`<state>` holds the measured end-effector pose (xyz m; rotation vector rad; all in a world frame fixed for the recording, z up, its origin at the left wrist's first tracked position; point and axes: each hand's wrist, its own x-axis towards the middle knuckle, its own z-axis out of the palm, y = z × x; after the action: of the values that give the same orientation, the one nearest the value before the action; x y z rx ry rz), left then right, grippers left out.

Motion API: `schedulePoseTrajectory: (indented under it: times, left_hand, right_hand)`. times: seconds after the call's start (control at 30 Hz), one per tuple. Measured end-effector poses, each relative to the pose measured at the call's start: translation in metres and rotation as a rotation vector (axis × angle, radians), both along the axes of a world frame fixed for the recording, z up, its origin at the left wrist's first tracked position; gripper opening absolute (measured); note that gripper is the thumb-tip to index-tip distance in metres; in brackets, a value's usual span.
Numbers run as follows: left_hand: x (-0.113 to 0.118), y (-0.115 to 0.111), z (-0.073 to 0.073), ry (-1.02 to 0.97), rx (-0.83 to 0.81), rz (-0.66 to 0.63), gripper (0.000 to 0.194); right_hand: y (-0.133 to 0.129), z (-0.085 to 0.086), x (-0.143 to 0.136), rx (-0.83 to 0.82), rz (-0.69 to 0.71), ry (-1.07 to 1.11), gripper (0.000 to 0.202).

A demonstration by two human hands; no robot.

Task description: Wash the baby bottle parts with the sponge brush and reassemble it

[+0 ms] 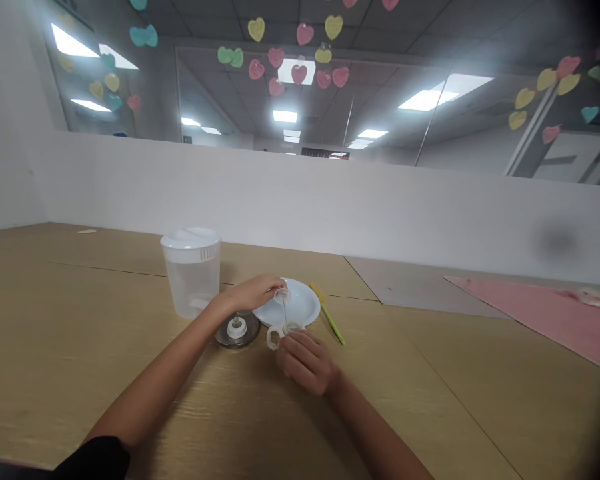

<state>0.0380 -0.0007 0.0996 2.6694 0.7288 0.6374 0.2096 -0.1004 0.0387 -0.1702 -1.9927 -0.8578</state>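
Observation:
My left hand (261,292) is closed on a small clear cup (282,295), held tilted above the near part of a white plate (303,303). A thin line runs down from the cup towards a whitish handled cup (274,337), which my right hand (307,362) grips by its right side. Left of that cup, a dark round dish (250,331) holds a white ring-shaped piece with a nipple-like tip (237,327). What the handled cup contains is too small to tell.
A translucent bucket with a white lid (193,273) stands behind my left forearm. A green and yellow brush (333,322) lies right of the plate. Pink cloth (540,310) covers the right side, and a white wall rises behind the table.

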Motion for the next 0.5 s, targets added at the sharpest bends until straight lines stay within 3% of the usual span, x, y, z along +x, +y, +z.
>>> schedulePoseTrajectory:
  times: [0.27,0.5]
  left_hand:
    - [0.019,-0.012,-0.004,0.051,0.101,-0.012,0.031]
    - [0.017,-0.021,0.006,-0.021,0.081,0.057,0.031]
  right_hand:
    - [0.000,0.004,0.011,-0.177,0.037,0.198,0.017]
    - [0.005,-0.002,0.011,-0.150,-0.027,0.119,0.015]
